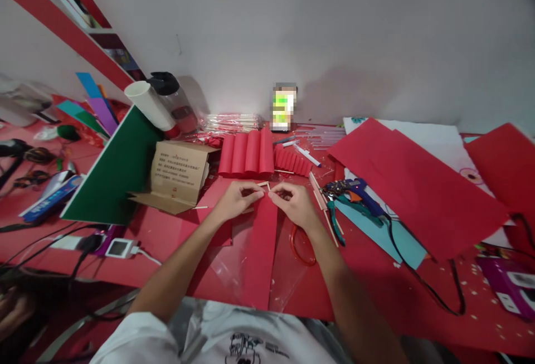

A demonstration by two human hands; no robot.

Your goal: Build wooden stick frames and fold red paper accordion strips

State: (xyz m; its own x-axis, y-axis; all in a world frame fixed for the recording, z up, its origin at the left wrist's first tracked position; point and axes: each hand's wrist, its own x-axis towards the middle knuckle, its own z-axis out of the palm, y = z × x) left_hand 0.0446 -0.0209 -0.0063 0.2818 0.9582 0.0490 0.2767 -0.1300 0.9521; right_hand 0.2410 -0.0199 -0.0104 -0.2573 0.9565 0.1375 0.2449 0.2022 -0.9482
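A long strip of red paper (263, 252) lies lengthwise in front of me, its far end between my hands. My left hand (237, 199) pinches the strip's far left corner, fingers closed. At the far right corner, my right hand (292, 199) has thumb and fingertips pressed together on the paper. Thin pale sticks (264, 184) show at the fingertips; whether either hand grips them I cannot tell. Just beyond stand several red paper tubes or curved folds (246, 152) side by side. Red-handled scissors (301, 247), partly hidden, lie under my right forearm.
To the right are a blue glue gun (355, 187) with a cord, green-handled pliers (335, 222) and large red sheets (418, 185). An open cardboard box (178, 177) and a green board (108, 174) stand left. A lit phone (283, 107) leans on the wall.
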